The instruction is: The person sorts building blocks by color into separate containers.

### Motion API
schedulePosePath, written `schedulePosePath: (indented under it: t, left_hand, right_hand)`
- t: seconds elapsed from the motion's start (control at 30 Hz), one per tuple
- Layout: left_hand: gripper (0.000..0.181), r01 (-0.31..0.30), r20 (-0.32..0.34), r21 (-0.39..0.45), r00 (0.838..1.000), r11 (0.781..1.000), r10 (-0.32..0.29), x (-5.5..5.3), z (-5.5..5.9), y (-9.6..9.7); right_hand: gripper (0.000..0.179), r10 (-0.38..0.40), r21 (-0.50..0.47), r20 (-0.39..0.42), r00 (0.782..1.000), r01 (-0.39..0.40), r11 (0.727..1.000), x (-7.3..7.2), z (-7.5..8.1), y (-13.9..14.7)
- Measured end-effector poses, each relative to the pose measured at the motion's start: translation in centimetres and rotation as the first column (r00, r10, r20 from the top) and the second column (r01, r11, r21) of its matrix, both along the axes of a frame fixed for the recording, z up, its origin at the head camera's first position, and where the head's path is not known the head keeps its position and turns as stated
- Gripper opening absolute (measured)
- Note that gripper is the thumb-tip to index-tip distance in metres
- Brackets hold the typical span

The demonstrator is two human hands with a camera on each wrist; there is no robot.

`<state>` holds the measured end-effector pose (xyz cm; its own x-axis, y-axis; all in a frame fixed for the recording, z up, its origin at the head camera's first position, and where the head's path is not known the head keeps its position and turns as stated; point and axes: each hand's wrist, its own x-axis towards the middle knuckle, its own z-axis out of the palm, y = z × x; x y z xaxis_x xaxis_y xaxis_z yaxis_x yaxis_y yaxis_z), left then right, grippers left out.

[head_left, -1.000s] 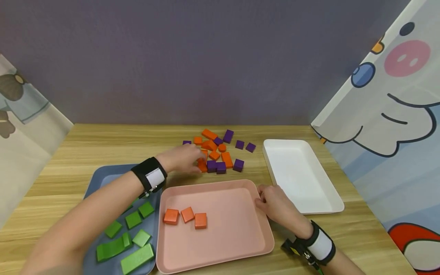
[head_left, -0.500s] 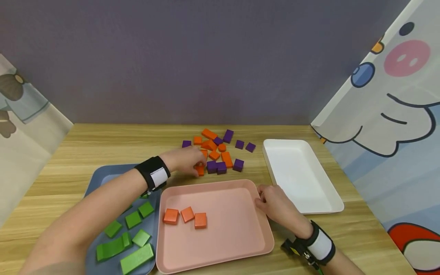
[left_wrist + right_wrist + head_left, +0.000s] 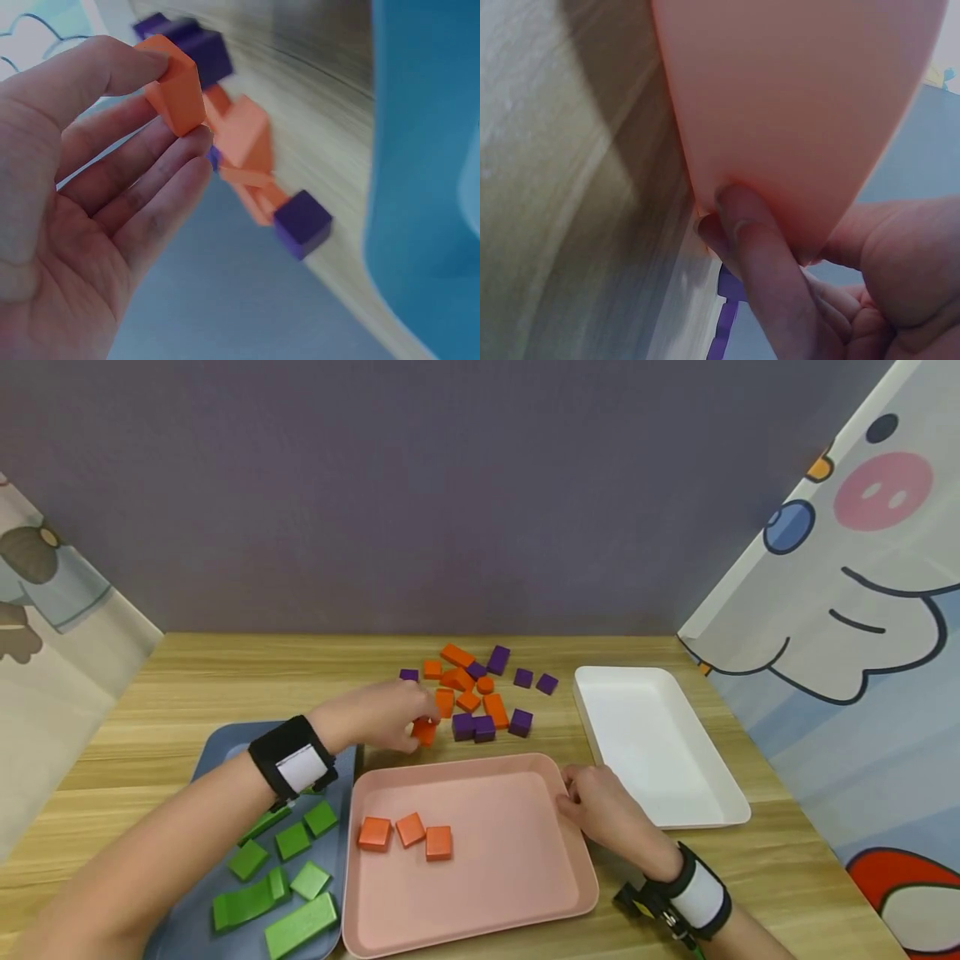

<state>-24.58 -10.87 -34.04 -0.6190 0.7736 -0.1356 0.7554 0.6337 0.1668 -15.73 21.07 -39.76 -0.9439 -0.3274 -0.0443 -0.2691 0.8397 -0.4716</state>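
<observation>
The blue tray, cut off at the lower edge, holds at least eight green blocks; the left forearm hides part of it. Alongside, the pink tray holds three orange cubes; the right hand pinches its right wall. One white tray stands at right. Beyond the pink tray, the left hand has its fingers closed on one orange block. Farther back lie eight purple blocks and about seven loose orange pieces, some overlapping.
</observation>
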Motion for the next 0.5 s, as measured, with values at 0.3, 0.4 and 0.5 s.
schedulePosePath:
  t: [0.3,0.4,0.5]
  left_hand:
    - [0.014,0.087,0.05,0.019,0.995,0.996,-0.088,6.5,0.7,0.0]
    - [0.018,0.123,0.065,0.011,0.99,0.992,-0.123,8.2,0.7,0.0]
    - [0.022,0.142,0.075,-0.013,0.987,0.99,-0.141,9.5,0.9,0.0]
  right_hand:
    - [0.019,-0.007,0.011,0.001,1.0,0.007,1.0,0.0,-0.1,-0.1]
    - [0.02,-0.008,0.014,0.006,1.0,0.008,1.0,0.0,-0.1,-0.1]
    - [0.02,-0.014,0.025,0.014,1.0,0.013,1.0,0.0,-0.1,-0.1]
